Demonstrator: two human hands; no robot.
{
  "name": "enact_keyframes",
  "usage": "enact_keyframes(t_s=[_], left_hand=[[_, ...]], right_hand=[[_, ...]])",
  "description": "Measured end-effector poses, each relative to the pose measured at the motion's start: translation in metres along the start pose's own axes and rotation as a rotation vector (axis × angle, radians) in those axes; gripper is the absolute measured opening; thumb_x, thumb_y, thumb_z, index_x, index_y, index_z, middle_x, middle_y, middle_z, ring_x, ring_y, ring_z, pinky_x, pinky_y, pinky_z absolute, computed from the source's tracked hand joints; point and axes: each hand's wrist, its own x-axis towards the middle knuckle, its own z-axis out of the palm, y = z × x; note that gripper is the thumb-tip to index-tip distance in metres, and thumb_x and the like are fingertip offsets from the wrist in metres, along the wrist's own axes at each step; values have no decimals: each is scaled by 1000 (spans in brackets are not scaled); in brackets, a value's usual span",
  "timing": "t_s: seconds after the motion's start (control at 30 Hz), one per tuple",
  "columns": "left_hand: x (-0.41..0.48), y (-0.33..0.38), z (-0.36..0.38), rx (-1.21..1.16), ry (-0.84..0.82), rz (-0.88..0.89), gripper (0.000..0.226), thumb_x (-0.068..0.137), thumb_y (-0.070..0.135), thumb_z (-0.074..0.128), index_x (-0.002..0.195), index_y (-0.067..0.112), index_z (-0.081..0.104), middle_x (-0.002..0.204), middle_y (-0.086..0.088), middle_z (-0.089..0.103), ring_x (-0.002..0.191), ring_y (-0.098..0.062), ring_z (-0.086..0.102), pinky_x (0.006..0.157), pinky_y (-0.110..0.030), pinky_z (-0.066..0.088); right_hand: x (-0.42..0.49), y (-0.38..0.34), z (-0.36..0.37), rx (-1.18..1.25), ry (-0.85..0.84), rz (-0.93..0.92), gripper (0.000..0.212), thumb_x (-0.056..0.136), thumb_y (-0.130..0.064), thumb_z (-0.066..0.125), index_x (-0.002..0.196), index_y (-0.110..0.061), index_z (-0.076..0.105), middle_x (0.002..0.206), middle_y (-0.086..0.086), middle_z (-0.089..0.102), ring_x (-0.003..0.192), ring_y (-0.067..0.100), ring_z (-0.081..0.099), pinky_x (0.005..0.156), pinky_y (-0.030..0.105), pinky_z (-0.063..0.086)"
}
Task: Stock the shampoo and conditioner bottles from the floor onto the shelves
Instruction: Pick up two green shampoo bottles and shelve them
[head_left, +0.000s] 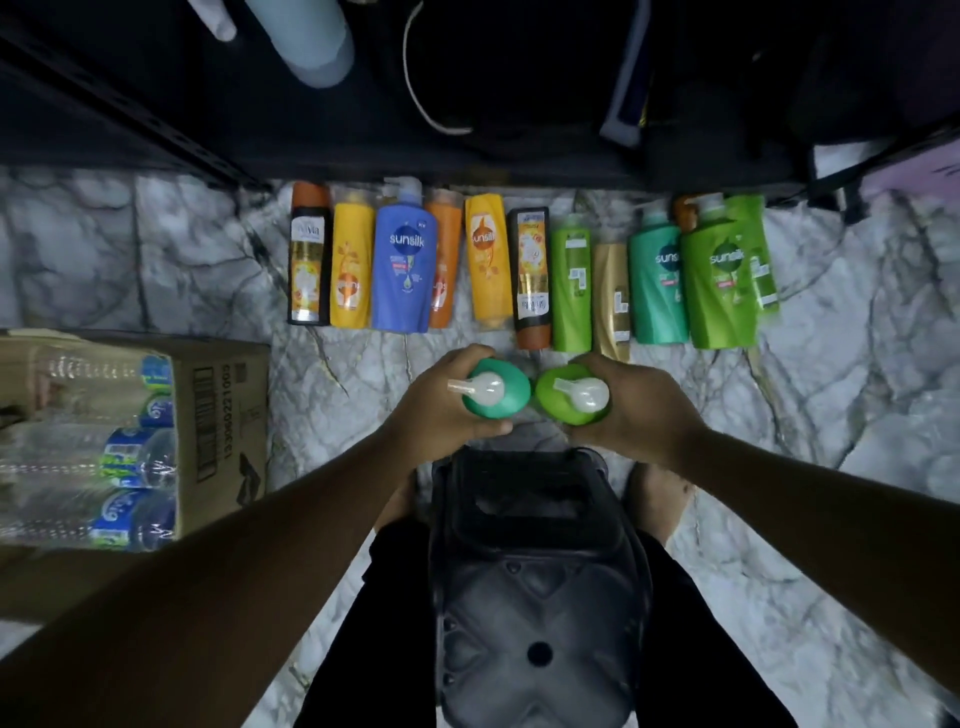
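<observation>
My left hand (434, 402) grips a teal-green pump bottle (506, 387) seen from above, its white pump pointing left. My right hand (641, 402) grips a lime-green pump bottle (558, 402) beside it. Both bottles are upright, held above the marble floor. Farther ahead, a row of several shampoo and conditioner bottles lies flat on the floor at the shelf's foot: a black one (310, 265), a blue pump bottle (404, 265), yellow and orange ones (487, 260), and green ones (719, 280). The dark shelf (363, 150) spans the top.
A cardboard box (221, 410) of water bottles stands on the floor at the left. A black plastic stool (540, 582) is under me, between my legs. On the shelf stand a pale blue bottle (306, 36) and dark items with a white cord (415, 93).
</observation>
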Motion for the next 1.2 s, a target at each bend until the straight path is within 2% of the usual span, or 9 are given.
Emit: enact_keyframes(t_s=[0.1, 0.17, 0.27, 0.37, 0.53, 0.67, 0.93, 1.07, 1.2], left_hand=[[-49, 76, -27, -160, 74, -44, 71, 66, 26, 98, 127, 30, 60, 115, 14, 68, 107, 0, 64, 91, -18, 49], [-89, 133, -49, -246, 124, -26, 71, 68, 28, 97, 127, 33, 59, 115, 17, 70, 110, -1, 66, 95, -22, 51], [-161, 227, -85, -300, 170, 15, 74, 61, 41, 96, 122, 46, 54, 117, 22, 67, 111, -1, 65, 98, -32, 54], [-229, 316, -118, -326, 248, 56, 77, 52, 47, 95, 116, 57, 52, 117, 29, 64, 108, 4, 63, 96, -29, 54], [-314, 435, -150, -401, 406, 228, 81, 53, 42, 96, 124, 41, 58, 118, 11, 71, 112, -14, 68, 88, -33, 57], [-357, 521, -169, -500, 460, 398, 68, 59, 39, 92, 119, 47, 61, 117, 7, 73, 107, -14, 71, 82, -29, 58], [-404, 646, -215, -502, 521, 720, 69, 67, 37, 87, 129, 26, 59, 114, 2, 75, 105, -17, 73, 80, -27, 58], [-423, 700, -238, -479, 566, 888, 58, 69, 41, 84, 122, 35, 64, 111, 1, 77, 100, -16, 75, 76, -25, 59], [-441, 749, -267, -429, 657, 1021, 50, 66, 47, 89, 111, 47, 67, 103, 5, 77, 89, -12, 75, 62, -24, 56]], right_hand=[[-41, -40, -55, 72, 58, -3, 74, 59, -53, 90, 125, -40, 60, 104, -13, 74, 92, 8, 68, 77, 25, 53], [-73, -77, -101, 148, 105, 6, 76, 56, -52, 93, 124, -43, 61, 105, -15, 73, 94, 3, 67, 80, 20, 52], [-133, -144, -180, 365, 196, -17, 72, 57, -37, 98, 121, -39, 66, 109, -15, 73, 101, 2, 68, 86, 22, 54], [-199, -217, -254, 551, 345, -9, 69, 59, -27, 99, 120, -34, 66, 106, -13, 75, 101, 2, 68, 88, 16, 51], [-282, -304, -346, 747, 533, -127, 72, 59, -19, 99, 123, -22, 64, 115, 0, 73, 109, 19, 69, 94, 40, 55], [-322, -363, -395, 929, 719, -226, 68, 57, -13, 92, 117, -24, 63, 110, 3, 74, 102, 22, 71, 81, 28, 59], [-368, -451, -497, 1001, 957, -494, 61, 64, -21, 84, 121, -21, 63, 109, 1, 75, 99, 19, 73, 79, 31, 60], [-381, -488, -542, 1017, 1018, -632, 54, 69, -22, 82, 120, -24, 65, 109, 2, 75, 99, 20, 73, 84, 39, 59], [-390, -525, -585, 1004, 1062, -756, 48, 72, -30, 81, 118, -28, 65, 107, 1, 75, 98, 19, 73, 84, 43, 57]])
